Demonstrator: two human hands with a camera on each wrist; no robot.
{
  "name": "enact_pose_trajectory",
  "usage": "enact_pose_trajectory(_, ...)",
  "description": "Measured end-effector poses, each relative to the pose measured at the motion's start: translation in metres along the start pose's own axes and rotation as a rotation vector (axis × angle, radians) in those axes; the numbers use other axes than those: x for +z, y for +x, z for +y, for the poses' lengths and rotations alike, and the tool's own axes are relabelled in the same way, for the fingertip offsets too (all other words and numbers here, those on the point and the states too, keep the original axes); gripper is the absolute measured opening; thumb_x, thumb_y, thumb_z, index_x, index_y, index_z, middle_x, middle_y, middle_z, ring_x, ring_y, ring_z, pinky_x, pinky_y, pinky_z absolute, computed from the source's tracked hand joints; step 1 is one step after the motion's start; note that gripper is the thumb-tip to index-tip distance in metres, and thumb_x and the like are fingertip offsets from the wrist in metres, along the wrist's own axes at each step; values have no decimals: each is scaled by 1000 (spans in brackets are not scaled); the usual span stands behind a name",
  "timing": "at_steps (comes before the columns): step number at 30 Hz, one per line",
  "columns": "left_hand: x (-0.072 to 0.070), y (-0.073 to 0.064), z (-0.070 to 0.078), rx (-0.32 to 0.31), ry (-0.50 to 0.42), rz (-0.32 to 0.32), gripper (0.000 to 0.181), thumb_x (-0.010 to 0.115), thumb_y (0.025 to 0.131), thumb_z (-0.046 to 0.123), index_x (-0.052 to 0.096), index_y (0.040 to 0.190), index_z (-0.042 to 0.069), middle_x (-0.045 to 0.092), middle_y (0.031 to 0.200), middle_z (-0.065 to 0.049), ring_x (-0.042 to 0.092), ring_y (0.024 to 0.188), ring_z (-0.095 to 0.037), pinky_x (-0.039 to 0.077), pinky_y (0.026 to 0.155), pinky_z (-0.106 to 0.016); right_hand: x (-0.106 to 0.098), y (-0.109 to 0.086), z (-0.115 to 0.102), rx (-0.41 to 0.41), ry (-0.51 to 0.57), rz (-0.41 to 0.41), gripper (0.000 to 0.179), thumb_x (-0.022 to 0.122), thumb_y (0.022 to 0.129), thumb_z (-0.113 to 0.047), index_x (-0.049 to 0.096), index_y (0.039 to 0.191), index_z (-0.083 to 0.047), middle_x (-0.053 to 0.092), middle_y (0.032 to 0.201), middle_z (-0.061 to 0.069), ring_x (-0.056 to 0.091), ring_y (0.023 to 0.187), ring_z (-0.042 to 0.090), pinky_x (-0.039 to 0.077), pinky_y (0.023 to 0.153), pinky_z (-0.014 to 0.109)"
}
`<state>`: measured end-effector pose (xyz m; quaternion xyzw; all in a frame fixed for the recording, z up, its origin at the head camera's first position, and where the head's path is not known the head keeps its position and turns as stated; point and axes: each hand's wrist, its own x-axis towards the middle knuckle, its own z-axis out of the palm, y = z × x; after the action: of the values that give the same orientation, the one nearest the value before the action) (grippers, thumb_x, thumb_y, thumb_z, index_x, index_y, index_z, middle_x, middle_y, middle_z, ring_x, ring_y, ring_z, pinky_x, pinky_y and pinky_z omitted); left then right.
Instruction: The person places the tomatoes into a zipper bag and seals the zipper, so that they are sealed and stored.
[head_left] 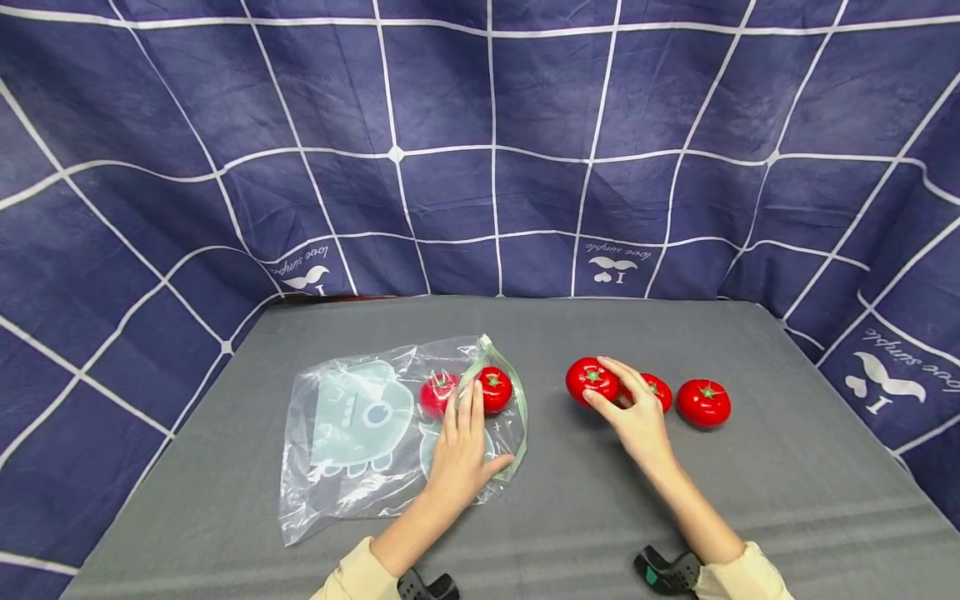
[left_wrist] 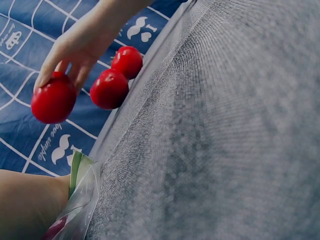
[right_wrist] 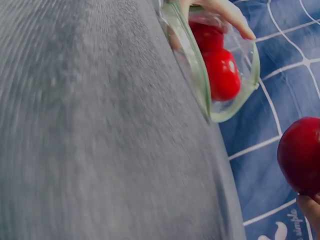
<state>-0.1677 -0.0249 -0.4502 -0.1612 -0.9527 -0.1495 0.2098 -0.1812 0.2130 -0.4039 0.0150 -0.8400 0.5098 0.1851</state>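
A clear plastic bag (head_left: 352, 492) with a green zip edge and a printed cartoon figure lies on the grey table. Two red tomatoes (head_left: 496, 390) are inside it, close to the mouth, which gapes in the right wrist view. My left hand (head_left: 459, 454) lies at that mouth, fingers extended along the plastic and thumb spread toward the green edge (right_wrist: 202, 82). Between thumb and fingers, my right hand (head_left: 641, 417) grips another tomato (head_left: 592, 379) to the right of the bag. In the left wrist view this tomato (left_wrist: 54, 99) hangs from the fingertips.
Two more tomatoes sit on the table at the right: one (head_left: 657, 392) partly behind my right hand, the other (head_left: 703, 404) farther right. A dark blue checked cloth (head_left: 540, 200) hangs behind the table (head_left: 570, 533) and along its sides.
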Motion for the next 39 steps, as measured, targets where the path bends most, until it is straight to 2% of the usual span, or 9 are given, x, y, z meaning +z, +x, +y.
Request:
enact_pose_trajectory(4, 0, -1, 0, -12, -11, -14, 114, 80, 59, 46, 18, 142, 0, 26, 145, -14, 24, 132, -36, 35, 105, -40, 12, 1, -1, -7, 10, -34, 49, 71, 77, -22, 56, 124, -21, 52, 128, 0, 45, 108, -4, 38, 81, 1)
enact_pose_trajectory(11, 1, -4, 1, -27, -28, -17, 114, 80, 58, 45, 18, 142, 0, 25, 145, -14, 24, 132, -37, 35, 105, -41, 31, 7, -2, -8, 71, -73, 51, 72, 76, -21, 56, 124, -17, 52, 129, 3, 50, 113, 12, 40, 83, 3)
enact_pose_trajectory(18, 2, -4, 0, -7, -22, 5, 114, 81, 58, 45, 18, 142, 0, 27, 145, -15, 25, 132, -36, 35, 105, -41, 42, 12, -2, 41, 84, -76, 49, 73, 75, -23, 58, 121, -20, 54, 124, 2, 55, 110, 16, 48, 90, 29)
enact_pose_trajectory(20, 2, -3, 0, -1, -21, 8, 115, 81, 57, 46, 18, 142, 0, 27, 145, -15, 25, 132, -37, 35, 104, -42, 45, 13, 0, 52, 87, -72, 48, 74, 74, -22, 59, 120, -20, 54, 123, 3, 55, 109, 16, 48, 90, 32)
enact_pose_trajectory(27, 4, -3, 0, 5, -17, 18, 116, 81, 56, 46, 18, 142, 0, 26, 145, -14, 25, 132, -36, 36, 104, -42, 56, 15, 3, 93, 106, -91, 48, 74, 74, -22, 59, 120, -19, 54, 123, 5, 57, 109, 19, 49, 88, 29)
enact_pose_trajectory(32, 3, -2, 0, -6, -17, -6, 115, 81, 57, 45, 17, 143, 1, 25, 145, -13, 23, 133, -35, 35, 104, -41, 63, 16, 6, 140, 117, -117, 49, 73, 75, -21, 58, 121, -18, 54, 125, 6, 56, 109, 19, 49, 86, 26)
enact_pose_trajectory(39, 3, 0, -1, -10, -17, -19, 115, 81, 59, 44, 16, 143, 2, 23, 147, -11, 21, 134, -34, 34, 106, -40, 74, 18, 9, 163, 141, -129, 49, 73, 75, -17, 58, 121, -14, 55, 124, 9, 54, 112, 20, 49, 89, 31)
